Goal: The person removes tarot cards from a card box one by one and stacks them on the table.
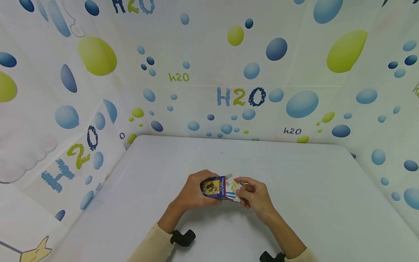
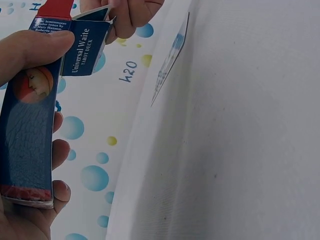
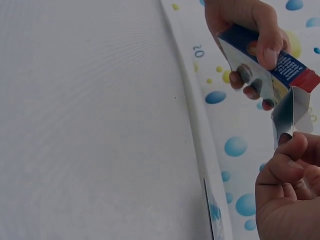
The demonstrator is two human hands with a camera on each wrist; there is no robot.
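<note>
My left hand (image 1: 193, 189) grips a dark blue tarot card box (image 1: 211, 187), its thumb across one narrow side and its fingers curled beneath. "Universal Waite Tarot Deck" is printed on the lid flap (image 2: 85, 47), which stands open at the box's end beside a red side flap (image 2: 55, 9). At that open end, my right hand (image 1: 258, 198) pinches the lid flap's edge between thumb and forefinger. Below the hands a thin picture card (image 2: 172, 57) with a pale border shows at a steep slant; it seems to lie on the table. The box's inside is hidden.
A white cloth covers the table (image 1: 327, 211). Around it hang white curtains (image 1: 209, 54) printed with blue and green dots and "H2O" lettering. Black wrist mounts (image 1: 183, 238) sit on both forearms.
</note>
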